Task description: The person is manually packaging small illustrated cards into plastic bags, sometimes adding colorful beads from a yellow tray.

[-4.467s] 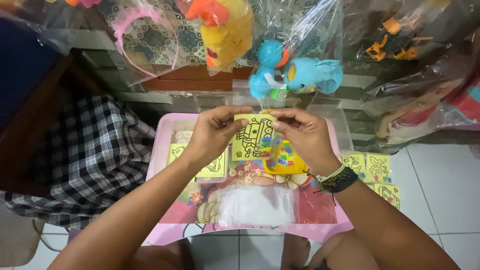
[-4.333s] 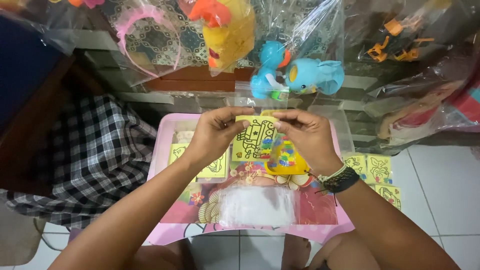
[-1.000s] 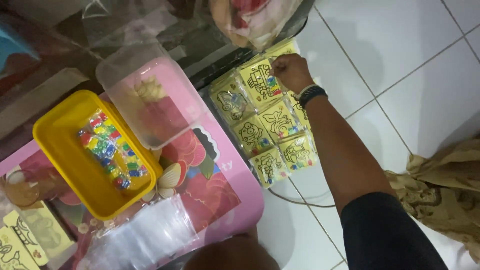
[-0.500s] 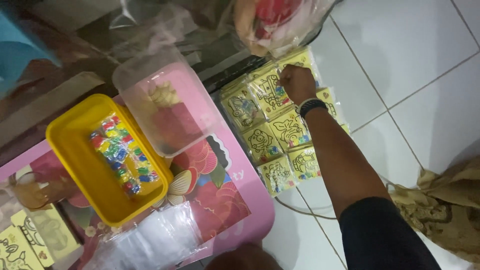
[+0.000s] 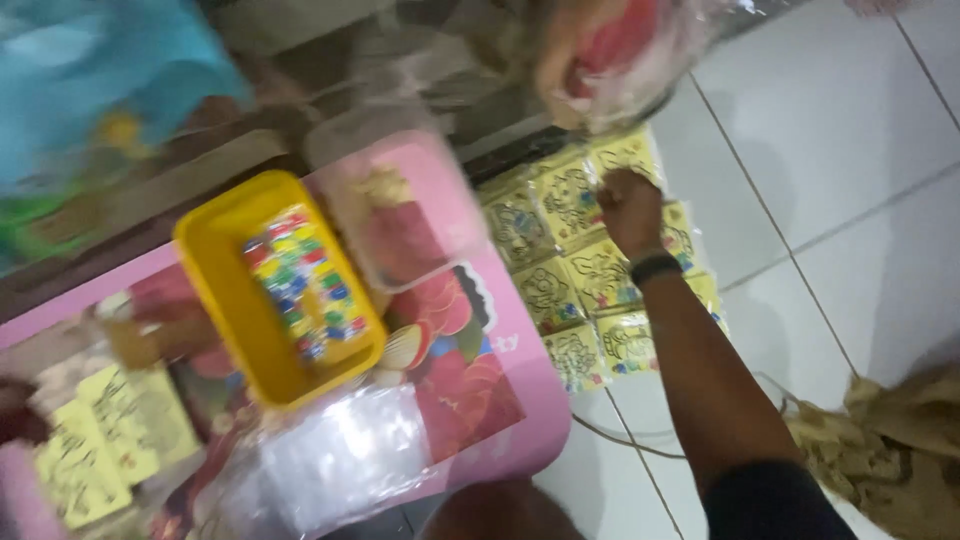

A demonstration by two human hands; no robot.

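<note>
Right hand (image 5: pixel 628 208) has shifted onto yellow cards (image 5: pixel 600 275); yellow tray (image 5: pixel 215 260) holds beads (image 5: pixel 298 282).

Looks like a small toy shop or stall: bagged plastic toys (image 5: pixel 610 55) hanging just above the fingers, rows of sealed yellow craft cards (image 5: pixel 560 300) under them on white floor tiles (image 5: pixel 850 130), low pink table (image 5: pixel 500 400) beside.
</note>
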